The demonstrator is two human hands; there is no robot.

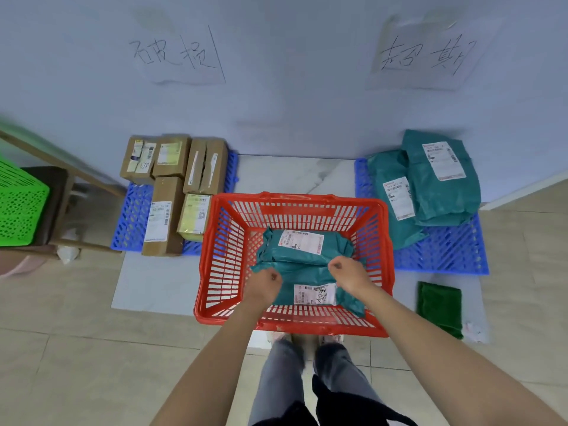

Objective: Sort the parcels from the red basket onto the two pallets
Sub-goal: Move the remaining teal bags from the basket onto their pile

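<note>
Inside the red basket [295,207], the left hand [265,282] and right hand [349,273] both pinch the near teal parcel [307,281]. A second teal parcel [302,245] lies behind it.

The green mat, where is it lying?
In the head view the green mat lies on the floor at right, beside the red basket, just in front of the right blue pallet.
</note>
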